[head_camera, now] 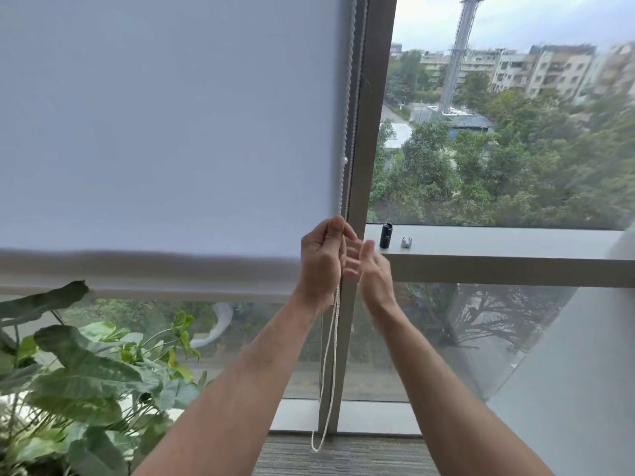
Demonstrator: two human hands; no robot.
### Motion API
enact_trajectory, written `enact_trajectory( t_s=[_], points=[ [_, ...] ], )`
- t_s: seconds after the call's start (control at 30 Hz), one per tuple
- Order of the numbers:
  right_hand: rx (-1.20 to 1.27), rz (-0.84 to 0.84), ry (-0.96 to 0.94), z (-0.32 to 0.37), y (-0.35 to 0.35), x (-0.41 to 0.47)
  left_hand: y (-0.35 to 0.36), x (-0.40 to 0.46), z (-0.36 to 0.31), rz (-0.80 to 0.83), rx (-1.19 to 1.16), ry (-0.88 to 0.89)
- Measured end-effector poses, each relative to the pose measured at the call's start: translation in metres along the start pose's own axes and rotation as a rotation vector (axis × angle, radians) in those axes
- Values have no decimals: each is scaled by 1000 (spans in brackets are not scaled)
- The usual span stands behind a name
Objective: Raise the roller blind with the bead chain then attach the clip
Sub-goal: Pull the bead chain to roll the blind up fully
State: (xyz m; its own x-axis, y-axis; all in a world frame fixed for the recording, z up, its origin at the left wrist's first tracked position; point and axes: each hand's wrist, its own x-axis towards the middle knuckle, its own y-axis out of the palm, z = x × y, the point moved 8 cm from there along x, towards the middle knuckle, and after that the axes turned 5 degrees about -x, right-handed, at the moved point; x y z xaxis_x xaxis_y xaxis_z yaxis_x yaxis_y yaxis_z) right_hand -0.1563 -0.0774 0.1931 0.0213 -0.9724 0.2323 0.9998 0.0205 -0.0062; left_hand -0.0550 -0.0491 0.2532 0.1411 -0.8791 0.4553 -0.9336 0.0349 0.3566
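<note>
left hand (321, 255): pinches bead chain (346, 132) at blind's right edge | right hand (369, 266): blurred, fingers spread, just beside the chain, holding nothing | roller blind (165, 132): hem at sill height | chain loop hangs to the floor | small grey clip (406, 242) beside black cylinder (386, 235) on ledge (515, 240)

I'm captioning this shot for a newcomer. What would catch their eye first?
The white roller blind fills the upper left, partly lowered. At centre, the left hand pinches the bead chain beside the window frame, with the right hand open next to it. Leafy plants crowd the lower left.
</note>
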Motion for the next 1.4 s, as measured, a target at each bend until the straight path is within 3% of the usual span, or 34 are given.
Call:
enact_trajectory(
  t_s=[0.2, 0.33, 0.6, 0.77, 1.0, 1.13, 1.27, 1.4],
  points=[
    [206, 86, -316, 124, 15, 34, -12, -31, 48, -55, 30, -155],
    [261, 92, -367, 148, 32, 42, -29, -33, 62, -56, 105, -197],
    [72, -114, -516, 146, 18, 33, -27, -12, 61, 258, 300, -203],
    [-47, -138, -471, 101, 19, 15, -36, 46, -1, -13, 306, -83],
    [2, -98, -404, 61, 23, 1, 53, 71, -98, 218, -17, 164],
    [7, -63, -394, 62, 15, 7, 63, 66, -95, 107, -123, 201],
    [72, 116, -320, 69, 8, 23, 56, 65, -91, 73, -168, 210],
    [-87, -53, -400, 104, -20, 42, 43, 50, -64, 93, -97, 162]
  ],
)
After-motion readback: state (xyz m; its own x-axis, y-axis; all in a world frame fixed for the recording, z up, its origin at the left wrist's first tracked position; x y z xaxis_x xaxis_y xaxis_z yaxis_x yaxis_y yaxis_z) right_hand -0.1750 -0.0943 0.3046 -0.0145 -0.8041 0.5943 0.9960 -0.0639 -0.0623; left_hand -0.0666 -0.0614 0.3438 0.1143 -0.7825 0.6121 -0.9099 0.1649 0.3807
